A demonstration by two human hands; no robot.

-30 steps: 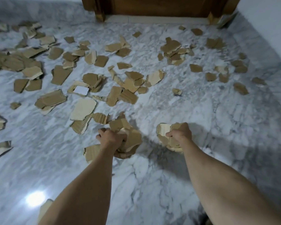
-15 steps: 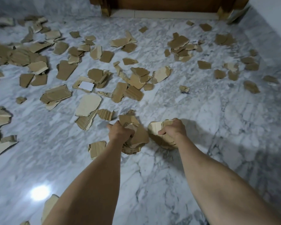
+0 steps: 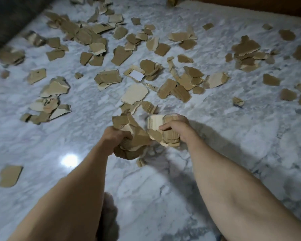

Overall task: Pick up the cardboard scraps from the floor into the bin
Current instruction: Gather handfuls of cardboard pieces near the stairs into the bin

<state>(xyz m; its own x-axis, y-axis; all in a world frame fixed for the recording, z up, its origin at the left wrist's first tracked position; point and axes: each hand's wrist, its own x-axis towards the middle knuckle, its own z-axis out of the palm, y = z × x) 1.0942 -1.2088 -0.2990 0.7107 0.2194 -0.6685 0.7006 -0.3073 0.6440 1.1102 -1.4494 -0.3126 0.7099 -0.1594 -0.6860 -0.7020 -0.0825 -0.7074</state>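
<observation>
Brown cardboard scraps lie scattered over the white marble floor [image 3: 250, 136], most of them in the far half. My left hand [image 3: 114, 136] grips a crumpled bunch of scraps [image 3: 130, 134] held above the floor. My right hand [image 3: 176, 126] grips a thick stack of scraps [image 3: 157, 122], its pale edges facing me. The two bundles nearly touch at the centre. A small scrap [image 3: 140, 162] sits just below the left bundle. No bin is in view.
A lone scrap [image 3: 10, 175] lies at near left. A piece with a white label [image 3: 136, 75] sits mid-floor. Dark furniture [image 3: 7, 18] fills the far left corner and a wooden base [image 3: 250, 6] runs along the far edge. My foot [image 3: 109, 216] shows at the bottom.
Both hands have lifted their bundles off the floor and brought them closer together. The view has swung left and down. The scrap beside my left hand is no longer there.
</observation>
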